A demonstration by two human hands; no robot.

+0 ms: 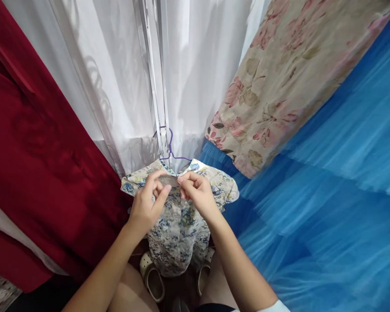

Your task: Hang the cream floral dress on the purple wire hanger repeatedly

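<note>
A short-sleeved floral dress (172, 225), white with blue and yellow print, hangs on a purple hanger (171, 145) in front of me. A seam runs down its middle. My right hand (196, 190) is at the neckline, with thumb and forefinger pinched together at its centre, apparently on the fabric edge; any small fastener there is too small to make out. My left hand (151, 197) is beside it on the left, thumb and forefinger apart, its forefinger reaching to the neckline. The left hand's other fingers are curled.
White metal poles (160, 78) stand behind the hanger, before a white curtain (204, 65). Red fabric (35, 164) hangs at left. A floral cloth (273, 95) and blue tulle (328, 208) hang at right. Below are my legs and pale clogs (152, 277).
</note>
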